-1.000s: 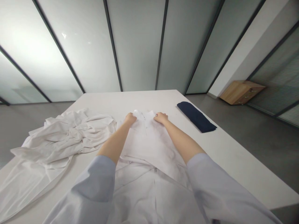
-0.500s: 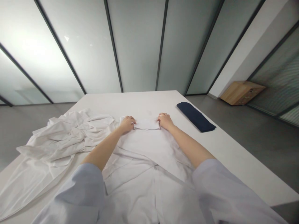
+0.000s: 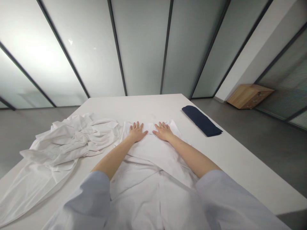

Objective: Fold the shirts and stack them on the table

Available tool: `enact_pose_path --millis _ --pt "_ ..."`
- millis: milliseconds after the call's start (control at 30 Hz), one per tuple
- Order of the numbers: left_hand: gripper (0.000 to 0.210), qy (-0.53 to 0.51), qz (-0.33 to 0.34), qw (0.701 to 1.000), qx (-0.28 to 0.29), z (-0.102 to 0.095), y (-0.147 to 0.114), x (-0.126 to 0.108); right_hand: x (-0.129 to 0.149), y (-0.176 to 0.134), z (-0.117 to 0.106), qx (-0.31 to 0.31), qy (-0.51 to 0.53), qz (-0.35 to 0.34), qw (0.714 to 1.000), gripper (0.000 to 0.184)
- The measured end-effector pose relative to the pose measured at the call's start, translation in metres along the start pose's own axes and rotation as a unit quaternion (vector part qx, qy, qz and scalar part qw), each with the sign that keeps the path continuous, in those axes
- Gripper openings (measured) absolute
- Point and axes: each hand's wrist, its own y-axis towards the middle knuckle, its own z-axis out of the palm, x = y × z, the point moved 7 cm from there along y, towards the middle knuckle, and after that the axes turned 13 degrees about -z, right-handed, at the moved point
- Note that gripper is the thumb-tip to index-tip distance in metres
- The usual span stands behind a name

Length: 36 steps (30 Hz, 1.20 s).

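Note:
A white garment (image 3: 153,148) lies spread on the white table in front of me, with its far end reaching just past my fingertips. My left hand (image 3: 137,132) rests flat on that far end, fingers spread. Beside it, my right hand (image 3: 163,131) presses flat on the same cloth, its fingers also apart. Between the two thumbs a short strip of the folded edge shows. Where the garment's near part meets my own white clothing is hard to make out.
To the left a crumpled heap of white cloth (image 3: 81,137) trails over the table (image 3: 134,105). A folded dark blue cloth (image 3: 201,120) lies near the right edge. On the floor beyond stands a wooden cabinet (image 3: 248,95), by frosted glass panels (image 3: 141,48).
Both hands have let go of the folded edge's corners and moved inward. They have flattened onto the cloth with fingers spread.

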Motion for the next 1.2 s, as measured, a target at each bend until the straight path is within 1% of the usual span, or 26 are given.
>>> enact_pose_path --millis 67,133,233,300,367,433,533,600,667,733,800,867,933,1000,1133,1200 --pt "0.079 0.001 -0.009 1.0 -0.006 -0.006 -0.01 -0.005 -0.003 0.002 0.0 -0.004 0.003 0.002 1.0 0.072" --pt "0.079 -0.001 -0.005 1.0 0.005 -0.009 -0.024 -0.015 -0.008 0.006 -0.002 -0.009 0.004 0.003 1.0 0.072" --pt "0.083 -0.006 0.006 0.999 0.052 -0.002 -0.043 -0.03 -0.015 0.014 -0.004 -0.015 0.004 0.007 1.0 0.07" --pt "0.086 -0.005 0.01 0.998 0.063 0.004 -0.048 -0.036 -0.018 0.017 -0.006 -0.021 0.002 0.014 1.0 0.068" --pt "0.087 -0.003 0.01 0.999 0.052 0.006 -0.044 -0.038 -0.018 0.015 -0.01 -0.031 -0.004 0.018 0.999 0.066" --pt "0.087 -0.006 0.009 0.999 0.042 0.005 -0.034 -0.036 -0.012 0.009 -0.015 -0.044 -0.013 0.015 0.999 0.065" --pt "0.085 -0.01 0.007 0.999 0.036 0.003 -0.013 -0.032 0.006 -0.007 -0.018 -0.058 -0.016 0.009 0.998 0.065" --pt "0.083 -0.014 0.009 0.999 0.03 0.0 0.0 -0.029 0.02 -0.018 -0.014 -0.055 -0.011 0.009 0.998 0.065" --pt "0.08 -0.023 0.011 1.0 0.004 -0.005 0.008 -0.028 0.03 -0.026 -0.005 -0.037 -0.003 0.015 0.999 0.068" --pt "0.073 -0.039 0.009 0.998 -0.048 -0.014 0.01 -0.026 0.034 -0.029 0.004 -0.016 0.008 0.026 1.0 0.07" --pt "0.061 -0.052 0.007 0.994 -0.093 -0.023 0.005 -0.026 0.032 -0.025 0.008 -0.003 0.012 0.031 0.999 0.071" --pt "0.051 -0.054 0.006 0.993 -0.108 -0.028 -0.003 -0.026 0.027 -0.017 0.007 0.0 0.01 0.029 1.0 0.071" --pt "0.048 -0.044 0.002 0.994 -0.097 -0.03 -0.011 -0.025 0.019 -0.006 0.003 0.0 0.004 0.026 1.0 0.071" --pt "0.052 -0.033 -0.009 0.997 -0.071 -0.028 -0.018 -0.024 0.011 0.005 -0.001 -0.003 0.001 0.026 1.0 0.07" --pt "0.071 -0.02 -0.046 0.999 0.01 -0.011 -0.026 -0.017 -0.002 0.023 -0.008 -0.015 -0.003 0.027 1.0 0.067" --pt "0.077 -0.015 -0.057 0.998 0.029 -0.003 -0.027 -0.016 -0.005 0.028 -0.011 -0.027 -0.01 0.021 0.999 0.064"
